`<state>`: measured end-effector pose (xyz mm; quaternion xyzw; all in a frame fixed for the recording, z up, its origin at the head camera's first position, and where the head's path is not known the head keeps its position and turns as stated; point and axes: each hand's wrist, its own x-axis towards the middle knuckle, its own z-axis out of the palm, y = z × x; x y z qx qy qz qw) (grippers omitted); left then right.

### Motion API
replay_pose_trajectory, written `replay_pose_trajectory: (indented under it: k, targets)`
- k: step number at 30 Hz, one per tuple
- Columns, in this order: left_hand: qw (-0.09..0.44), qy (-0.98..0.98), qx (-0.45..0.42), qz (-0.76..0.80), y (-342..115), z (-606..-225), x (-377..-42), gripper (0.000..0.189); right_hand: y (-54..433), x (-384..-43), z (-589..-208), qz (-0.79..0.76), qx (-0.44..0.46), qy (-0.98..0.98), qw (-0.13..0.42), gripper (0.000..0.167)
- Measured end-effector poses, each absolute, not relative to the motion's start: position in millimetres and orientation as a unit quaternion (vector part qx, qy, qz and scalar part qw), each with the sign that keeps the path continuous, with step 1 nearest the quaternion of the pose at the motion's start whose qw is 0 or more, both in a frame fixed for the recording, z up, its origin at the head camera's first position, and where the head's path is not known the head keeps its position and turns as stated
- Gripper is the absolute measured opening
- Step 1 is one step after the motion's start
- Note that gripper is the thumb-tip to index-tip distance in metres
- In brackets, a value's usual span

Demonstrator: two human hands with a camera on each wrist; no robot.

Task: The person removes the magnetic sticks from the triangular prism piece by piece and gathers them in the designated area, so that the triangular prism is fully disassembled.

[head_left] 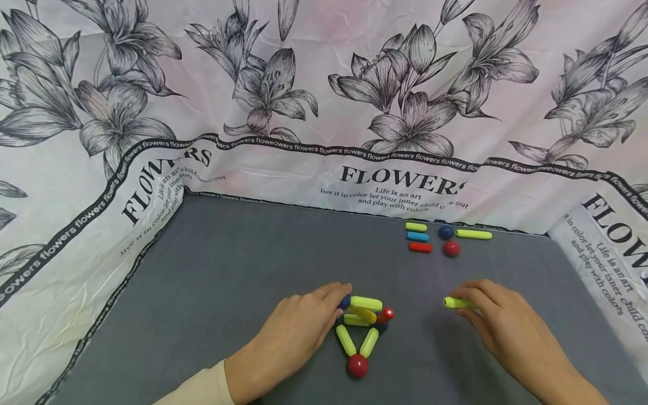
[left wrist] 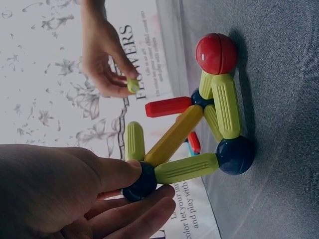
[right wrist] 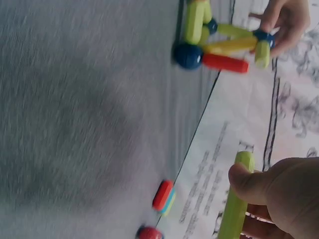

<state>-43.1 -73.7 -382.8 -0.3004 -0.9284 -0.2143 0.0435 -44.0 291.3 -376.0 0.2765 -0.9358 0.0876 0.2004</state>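
Note:
My left hand (head_left: 296, 326) pinches a navy ball (left wrist: 140, 182) between thumb and fingers, at the top of a small frame of sticks and balls. From that ball, a yellow stick (left wrist: 175, 135) and a lime stick (left wrist: 187, 169) slope down to lower navy balls, while another lime stick (left wrist: 134, 142) juts out freely. A red stick (head_left: 387, 315) rises from a lower navy ball. Two lime sticks meet at a red ball (head_left: 357, 365) on the near side. Apart from the frame, to its right, my right hand (head_left: 506, 326) holds a lime stick (right wrist: 233, 211) between thumb and fingers.
At the back right of the grey tabletop (head_left: 253, 253) lie a short lime stick (head_left: 415, 226), a blue stick (head_left: 417, 237), a red stick (head_left: 420, 247), a navy ball (head_left: 446, 232), a red ball (head_left: 451, 248) and a longer lime stick (head_left: 473, 234). Flower-printed cloth (head_left: 304, 174) borders the table.

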Motion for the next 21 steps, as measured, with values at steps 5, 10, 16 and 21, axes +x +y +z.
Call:
replay_pose_trajectory:
  k: [5, 10, 16, 21]
  targets:
    - [0.043, -0.928, -0.302, -0.212, -74, -382, -43, 0.039, 311, -63, -381, 0.075, 0.262, -0.937, 0.22, 0.045]
    - [0.039, -0.928, -0.302, -0.214, -73, -381, -43, 0.039, 332, -81, -388, 0.07, 0.234, -0.947, 0.21, 0.038]
    - [0.035, -0.929, -0.299, -0.214, -73, -381, -42, 0.038, 350, -102, -397, 0.059, 0.229, -0.948, 0.213, 0.036]
    - [0.043, -0.93, -0.299, -0.21, -73, -381, -41, 0.038, 361, -120, -403, 0.052, 0.236, -0.944, 0.224, 0.034]
